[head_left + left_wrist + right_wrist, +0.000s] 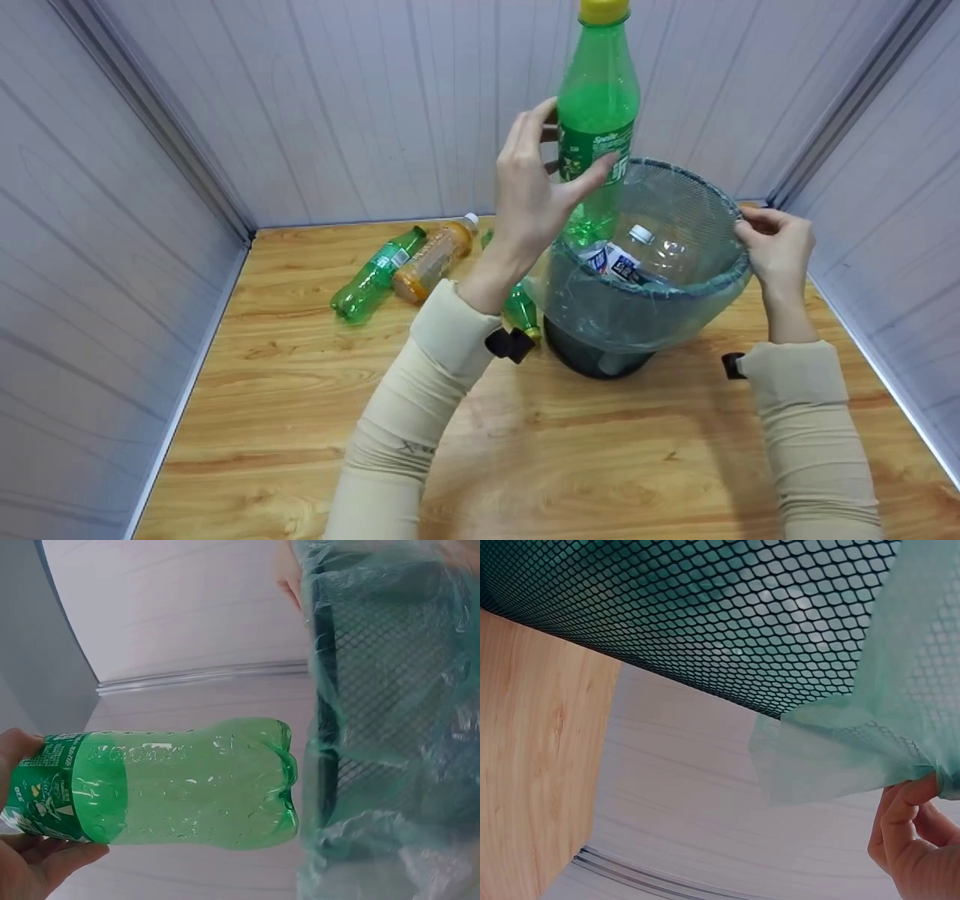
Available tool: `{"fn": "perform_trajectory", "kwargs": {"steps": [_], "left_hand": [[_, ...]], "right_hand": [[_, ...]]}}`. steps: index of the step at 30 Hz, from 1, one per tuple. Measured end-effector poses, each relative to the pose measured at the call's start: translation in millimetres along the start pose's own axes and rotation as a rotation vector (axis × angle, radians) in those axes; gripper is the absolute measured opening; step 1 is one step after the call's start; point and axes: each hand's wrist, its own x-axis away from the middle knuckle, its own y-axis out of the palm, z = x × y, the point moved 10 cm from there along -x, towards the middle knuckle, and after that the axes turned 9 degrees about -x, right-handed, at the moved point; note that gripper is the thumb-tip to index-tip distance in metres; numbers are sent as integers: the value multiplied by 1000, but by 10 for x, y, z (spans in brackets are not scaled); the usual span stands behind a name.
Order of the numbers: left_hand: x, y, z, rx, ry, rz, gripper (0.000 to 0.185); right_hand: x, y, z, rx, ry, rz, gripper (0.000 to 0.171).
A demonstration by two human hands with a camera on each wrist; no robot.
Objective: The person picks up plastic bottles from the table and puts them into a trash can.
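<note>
My left hand grips a green Sprite bottle with a yellow cap round its label. The bottle is upright, its base just above the left part of the mesh bin's opening; in the left wrist view a small gap separates that base from the rim. A thin green plastic bag lines the mesh bin and folds over its rim. At the right side of the rim, my right hand pinches the bag, as the right wrist view also shows. A clear bottle with a white cap and a printed wrapper lie inside.
Left of the bin lie a green bottle and an orange-tinted bottle on the wooden surface. Another green bottle is partly hidden behind my left forearm. Pale panel walls close off the back and both sides.
</note>
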Motion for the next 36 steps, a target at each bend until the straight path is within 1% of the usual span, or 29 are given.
{"fn": "perform_trajectory", "kwargs": {"steps": [6, 10, 17, 22, 25, 31, 36], "left_hand": [[-32, 219, -108, 17, -14, -25, 65], [-39, 338, -181, 2, -5, -22, 64], [-56, 539, -350, 6, -59, -51, 64], [-74, 675, -420, -33, -71, -67, 65], [-77, 764, -448, -46, -83, -91, 66], [-71, 899, -498, -41, -98, -132, 65], [-57, 981, -586, -27, -133, -169, 65]], "right_hand": [[-7, 9, 1, 10, 2, -2, 27], [-12, 19, 9, 13, 6, -6, 28], [-14, 14, 25, 5, 11, 1, 27], [-25, 9, 27, -29, 18, 0, 28], [-26, 12, 26, -44, 16, -5, 28], [-22, 7, 16, -28, 4, -1, 28], [-22, 17, 9, -24, -3, -8, 28]]}}
